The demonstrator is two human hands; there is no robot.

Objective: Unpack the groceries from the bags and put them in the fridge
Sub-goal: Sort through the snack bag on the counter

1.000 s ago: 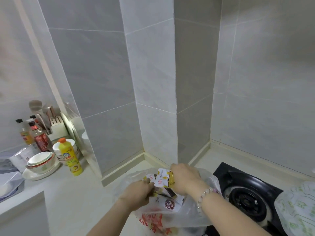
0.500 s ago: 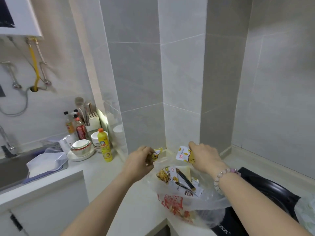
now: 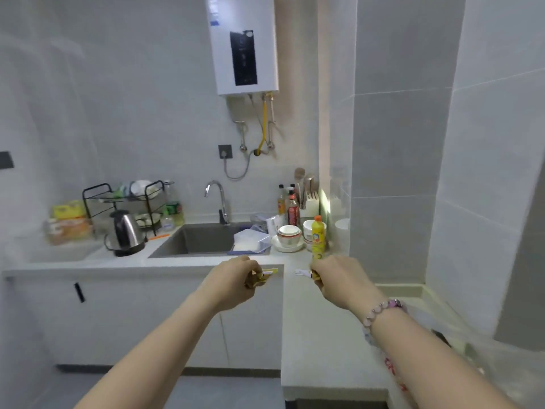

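My left hand [image 3: 233, 280] grips a small yellow snack packet [image 3: 262, 277], whose end pokes out past my fingers. My right hand [image 3: 339, 278], with a bead bracelet on the wrist, holds a second small packet [image 3: 303, 273]; only its white and yellow tip shows. Both hands are raised in front of the white counter corner [image 3: 312, 335]. The clear plastic grocery bag [image 3: 460, 355] with red print lies on the counter at the lower right, partly behind my right forearm. No fridge is in view.
A sink [image 3: 206, 240] with a tap sits ahead, a plastic box [image 3: 250, 240] at its right edge. Bowls [image 3: 289, 234], a yellow bottle [image 3: 318, 237] and sauce bottles stand at the right. A kettle [image 3: 124, 234] and dish rack [image 3: 126, 202] stand at the left. White cabinets are below.
My view has swung left from the bag and stove toward the sink. Both hands have lifted out of the bag, each with a small packet, and moved left.
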